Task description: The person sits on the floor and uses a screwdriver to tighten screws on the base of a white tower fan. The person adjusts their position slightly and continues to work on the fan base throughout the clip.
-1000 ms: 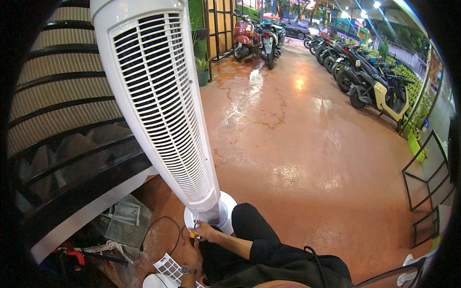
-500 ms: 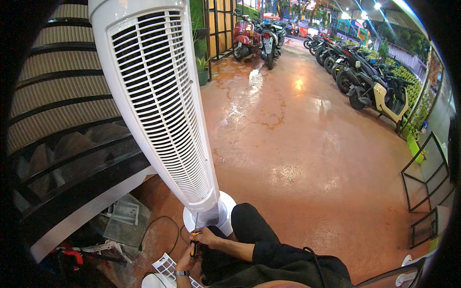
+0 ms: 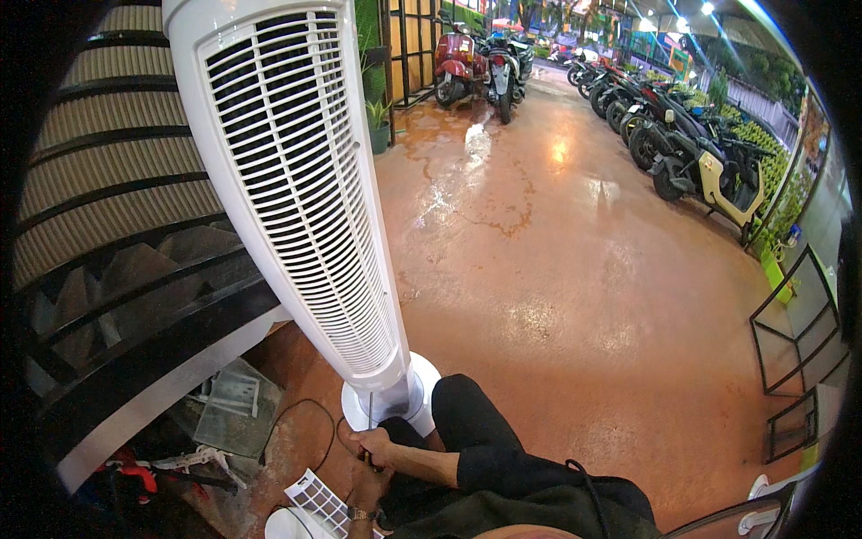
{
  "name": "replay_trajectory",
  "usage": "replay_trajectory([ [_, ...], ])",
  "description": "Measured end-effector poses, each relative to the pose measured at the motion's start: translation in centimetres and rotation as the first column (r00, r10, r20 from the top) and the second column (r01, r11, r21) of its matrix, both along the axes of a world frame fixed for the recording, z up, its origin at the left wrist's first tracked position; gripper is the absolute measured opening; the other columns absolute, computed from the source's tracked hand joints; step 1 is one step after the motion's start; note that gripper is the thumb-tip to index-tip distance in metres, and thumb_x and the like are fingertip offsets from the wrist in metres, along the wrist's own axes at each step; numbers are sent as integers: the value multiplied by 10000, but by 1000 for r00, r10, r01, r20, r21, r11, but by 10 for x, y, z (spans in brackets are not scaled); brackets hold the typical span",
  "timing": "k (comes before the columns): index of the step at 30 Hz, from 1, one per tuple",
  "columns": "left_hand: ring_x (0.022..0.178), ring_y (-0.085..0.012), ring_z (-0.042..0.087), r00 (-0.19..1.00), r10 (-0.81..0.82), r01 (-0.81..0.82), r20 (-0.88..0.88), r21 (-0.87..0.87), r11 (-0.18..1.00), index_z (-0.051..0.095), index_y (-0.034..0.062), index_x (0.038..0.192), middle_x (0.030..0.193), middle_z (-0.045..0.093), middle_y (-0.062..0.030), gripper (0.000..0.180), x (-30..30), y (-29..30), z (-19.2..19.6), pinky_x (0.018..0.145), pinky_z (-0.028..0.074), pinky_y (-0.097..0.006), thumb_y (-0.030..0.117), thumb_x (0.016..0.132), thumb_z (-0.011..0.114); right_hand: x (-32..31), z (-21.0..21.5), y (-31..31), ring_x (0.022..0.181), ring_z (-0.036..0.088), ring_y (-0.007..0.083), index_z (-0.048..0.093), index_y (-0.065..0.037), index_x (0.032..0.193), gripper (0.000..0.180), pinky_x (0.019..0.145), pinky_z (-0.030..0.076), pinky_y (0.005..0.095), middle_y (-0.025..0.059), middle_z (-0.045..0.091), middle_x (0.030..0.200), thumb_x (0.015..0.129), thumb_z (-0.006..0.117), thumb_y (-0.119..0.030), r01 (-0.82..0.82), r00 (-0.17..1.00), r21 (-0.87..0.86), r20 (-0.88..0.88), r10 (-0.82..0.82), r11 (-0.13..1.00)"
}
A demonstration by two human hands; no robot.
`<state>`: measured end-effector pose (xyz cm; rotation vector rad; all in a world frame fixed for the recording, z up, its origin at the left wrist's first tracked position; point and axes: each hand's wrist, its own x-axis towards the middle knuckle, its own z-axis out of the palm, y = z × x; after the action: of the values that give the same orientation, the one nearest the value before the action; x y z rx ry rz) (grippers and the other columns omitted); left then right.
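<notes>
A tall white tower fan with a slatted grille leans across the left of the view, its round white base by my knees. In front of its lower end, a screwdriver points up with its thin metal shaft showing. My right hand is closed around the upper part of its handle. Just below, my left hand, with a watch at the wrist, is closed on the handle's lower part. Fingers cover most of the handle. Whether the tip touches the fan, I cannot tell.
A white grid-like panel lies beside a round white part at the lower left. A dark cable curls over the floor. Black-railed steps rise at left. Motorcycles stand farther off; a black metal frame is at right.
My left hand has shifted right, up against my right hand. The right hand has moved slightly left, and the yellow and black screwdriver handle is now mostly covered.
</notes>
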<state>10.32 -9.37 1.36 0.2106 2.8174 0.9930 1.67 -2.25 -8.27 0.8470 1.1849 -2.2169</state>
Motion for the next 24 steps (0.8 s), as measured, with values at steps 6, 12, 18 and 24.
replay_trajectory([
  [6,753,-200,625,570,-304,-687,764,645,334,580,39,1036,990,627,-112,200,-5,-45,19,654,503,-338,168,884,597,6,9,3,495,489,195,546,-96,686,202,456,390,362,28,445,585,730,705,-212,-43,985,-412,-172,-31,910],
  [12,807,-161,610,820,-73,-306,567,543,782,537,11,1104,932,605,-94,342,-16,-44,-48,693,520,-314,290,912,587,7,19,11,460,418,168,523,-81,673,252,504,398,325,9,424,553,795,678,-237,-31,981,147,-186,59,989],
  [18,797,-155,614,970,142,-143,-200,11,990,537,1,1106,917,608,-99,326,18,-11,4,692,521,-306,262,917,583,18,56,-13,500,437,168,540,-84,731,237,473,363,325,23,450,602,795,677,-267,-25,997,-12,77,26,1000],
  [24,788,-148,618,987,153,-163,58,321,933,538,-10,1108,902,611,-104,310,17,-32,28,691,522,-298,235,921,579,17,36,-6,472,389,149,477,-148,650,214,463,341,308,8,403,545,836,575,-189,19,1000,-313,8,-17,950],
])
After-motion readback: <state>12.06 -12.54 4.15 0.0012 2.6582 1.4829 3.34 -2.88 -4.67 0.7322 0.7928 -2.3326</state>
